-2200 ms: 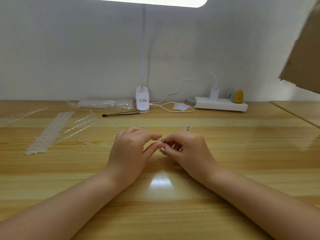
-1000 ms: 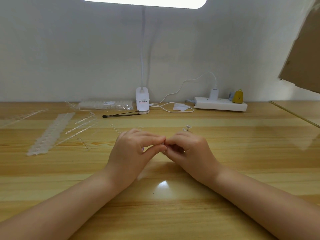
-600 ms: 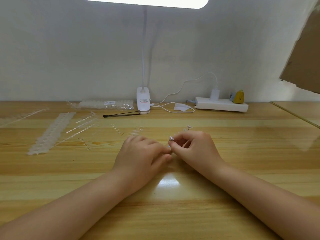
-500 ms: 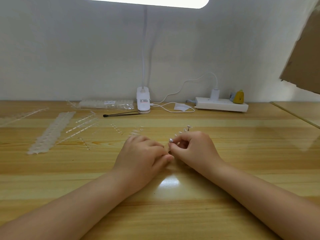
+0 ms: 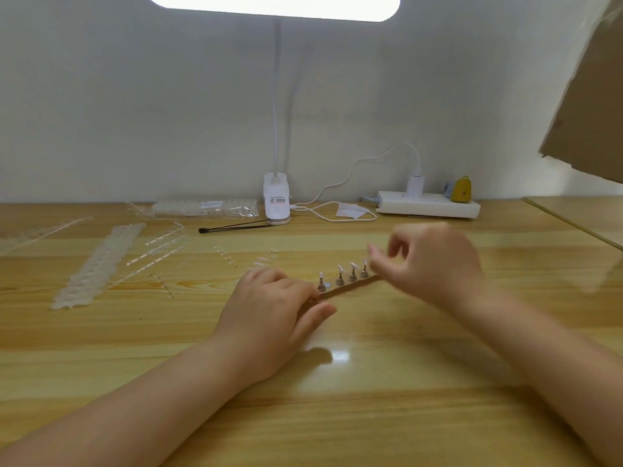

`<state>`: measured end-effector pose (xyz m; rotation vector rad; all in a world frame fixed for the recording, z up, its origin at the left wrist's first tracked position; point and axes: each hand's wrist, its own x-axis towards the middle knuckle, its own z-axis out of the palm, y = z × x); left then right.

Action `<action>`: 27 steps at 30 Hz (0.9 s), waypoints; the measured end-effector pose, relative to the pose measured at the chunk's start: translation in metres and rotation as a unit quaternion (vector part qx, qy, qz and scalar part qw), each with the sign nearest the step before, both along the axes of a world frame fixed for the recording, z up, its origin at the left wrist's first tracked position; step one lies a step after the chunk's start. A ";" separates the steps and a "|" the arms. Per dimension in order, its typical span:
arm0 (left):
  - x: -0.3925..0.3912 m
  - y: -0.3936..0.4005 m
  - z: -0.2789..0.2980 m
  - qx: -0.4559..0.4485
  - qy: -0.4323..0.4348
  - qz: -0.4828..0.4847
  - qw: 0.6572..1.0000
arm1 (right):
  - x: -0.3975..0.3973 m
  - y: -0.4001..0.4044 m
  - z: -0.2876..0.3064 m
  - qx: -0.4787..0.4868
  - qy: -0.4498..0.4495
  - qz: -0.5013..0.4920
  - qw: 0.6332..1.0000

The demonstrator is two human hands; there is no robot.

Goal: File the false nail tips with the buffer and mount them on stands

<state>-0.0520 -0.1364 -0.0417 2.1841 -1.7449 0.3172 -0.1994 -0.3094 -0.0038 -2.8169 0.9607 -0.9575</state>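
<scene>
Clear nail tips on small metal stands (image 5: 340, 277), lined along the table (image 5: 438, 382) middle.
Left hand (image 5: 269, 318) curls beside the row, grip hidden, likely steadying; blurred right hand (image 5: 435, 264) hovers loosely curled, apparently empty.

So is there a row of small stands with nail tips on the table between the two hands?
Yes, four small stands with pale tips stand in a row between the left hand and right hand.
</scene>
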 end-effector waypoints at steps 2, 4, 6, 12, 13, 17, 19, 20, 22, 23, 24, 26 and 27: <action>0.002 0.000 -0.001 0.011 0.006 -0.002 1.000 | -0.011 -0.032 0.014 0.100 0.096 -0.070 0.988; 0.002 -0.001 -0.001 0.022 0.006 0.000 1.000 | -0.023 -0.055 0.018 0.269 0.166 -0.061 0.947; 0.002 -0.002 -0.002 0.035 -0.003 0.009 0.999 | -0.031 -0.064 0.011 0.337 0.200 -0.010 0.920; 0.004 -0.003 -0.002 0.048 0.012 0.013 0.999 | -0.027 -0.065 -0.020 0.311 0.102 0.096 0.940; 0.004 -0.004 -0.002 0.049 0.009 0.015 0.999 | -0.027 -0.064 -0.022 0.309 0.085 0.101 0.942; 0.004 -0.003 -0.003 0.047 0.022 0.013 0.999 | -0.027 -0.060 -0.024 0.325 0.055 0.136 0.934; 0.004 -0.003 -0.002 0.046 0.028 0.011 0.998 | -0.024 -0.057 -0.025 0.318 0.057 0.144 0.935; 0.004 -0.004 -0.003 0.045 0.029 0.010 0.999 | -0.023 -0.056 -0.026 0.306 0.058 0.141 0.940; 0.004 -0.003 -0.003 0.038 0.032 0.009 0.999 | -0.021 -0.054 -0.025 0.279 0.052 0.134 0.949; 0.004 -0.003 -0.003 0.030 0.033 0.010 0.999 | -0.022 -0.054 -0.023 0.271 0.048 0.127 0.953; 0.005 -0.002 -0.003 0.018 0.035 0.010 0.999 | -0.026 -0.056 -0.020 0.266 0.043 0.121 0.956; 0.005 -0.001 -0.003 -0.003 0.039 0.008 0.999 | -0.039 -0.062 -0.015 0.256 0.037 0.099 0.961; 0.006 -0.001 -0.003 -0.009 0.039 0.006 0.999 | -0.050 -0.067 -0.013 0.250 0.036 0.082 0.964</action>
